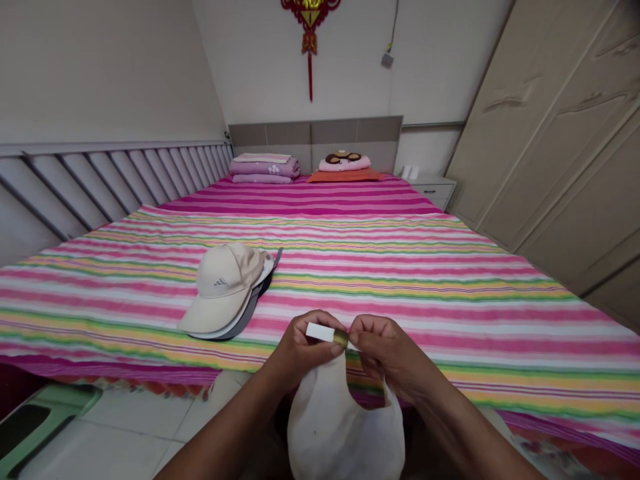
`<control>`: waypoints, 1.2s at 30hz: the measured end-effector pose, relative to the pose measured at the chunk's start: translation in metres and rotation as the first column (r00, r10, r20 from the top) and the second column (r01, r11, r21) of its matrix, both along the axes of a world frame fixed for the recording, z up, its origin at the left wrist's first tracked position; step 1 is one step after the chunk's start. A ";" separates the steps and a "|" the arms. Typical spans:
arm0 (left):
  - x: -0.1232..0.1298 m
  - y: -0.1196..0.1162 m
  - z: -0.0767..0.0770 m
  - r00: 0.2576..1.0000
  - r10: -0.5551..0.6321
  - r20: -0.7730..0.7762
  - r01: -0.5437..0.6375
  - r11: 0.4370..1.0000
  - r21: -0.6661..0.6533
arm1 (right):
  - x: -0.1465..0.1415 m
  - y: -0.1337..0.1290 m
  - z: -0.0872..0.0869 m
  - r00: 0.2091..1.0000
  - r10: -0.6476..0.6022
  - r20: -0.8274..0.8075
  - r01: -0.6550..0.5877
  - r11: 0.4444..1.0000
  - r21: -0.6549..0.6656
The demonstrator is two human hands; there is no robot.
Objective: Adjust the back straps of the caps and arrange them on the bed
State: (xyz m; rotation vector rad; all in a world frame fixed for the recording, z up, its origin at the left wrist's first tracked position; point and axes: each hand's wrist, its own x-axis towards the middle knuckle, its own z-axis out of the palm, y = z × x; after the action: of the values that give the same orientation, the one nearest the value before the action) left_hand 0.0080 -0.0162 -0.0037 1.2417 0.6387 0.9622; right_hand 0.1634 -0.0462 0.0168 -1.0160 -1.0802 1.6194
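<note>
A white cap (345,427) hangs at the bottom centre, its rear opening towards the bed. My left hand (313,343) pinches the cap's white strap (320,332) beside a brass-coloured buckle (341,339), thumb on top. On the other side of the buckle, my right hand (380,347) has its thumb and fingers closed on the strap's short end. Left of my hands, a stack of caps rests on the bed, with a beige cap (223,283) on top and white and dark grey brims showing beneath it.
A striped sheet (400,267) covers the bed. Folded purple bedding (265,168) and a pink pillow (345,163) lie by the headboard. A white nightstand (433,190) stands at the back right, and a green stool (50,427) is on the floor at lower left.
</note>
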 end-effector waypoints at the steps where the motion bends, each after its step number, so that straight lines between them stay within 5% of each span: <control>1: 0.000 0.000 -0.001 1.000 0.000 0.012 0.000 1.000 -0.020 | 0.000 0.000 0.001 1.000 0.003 0.000 -0.003 1.000 -0.003; 9: -0.006 0.003 0.005 0.976 -0.166 0.144 0.190 0.967 -0.171 | 0.012 -0.001 0.000 0.989 0.144 0.038 -0.146 0.989 0.033; 17: -0.012 0.014 0.007 0.931 -0.362 -0.047 0.311 0.853 -0.420 | 0.015 -0.002 0.000 0.985 0.148 0.092 -0.152 0.988 0.034; 27: -0.014 0.014 0.004 0.971 -0.236 0.043 0.230 0.864 -0.448 | 0.033 0.006 -0.013 0.914 0.354 0.198 -0.372 0.926 0.063; 36: -0.019 0.022 0.004 0.985 -0.065 0.157 0.130 0.884 -0.450 | 0.045 0.006 -0.040 0.939 0.270 -0.212 -0.296 0.949 -0.105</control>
State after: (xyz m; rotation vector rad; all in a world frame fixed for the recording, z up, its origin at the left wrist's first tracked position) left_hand -0.0112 0.0053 0.0005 0.7703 0.6423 0.7472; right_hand 0.2088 -0.0402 -0.0235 -0.7918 -1.0285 2.0052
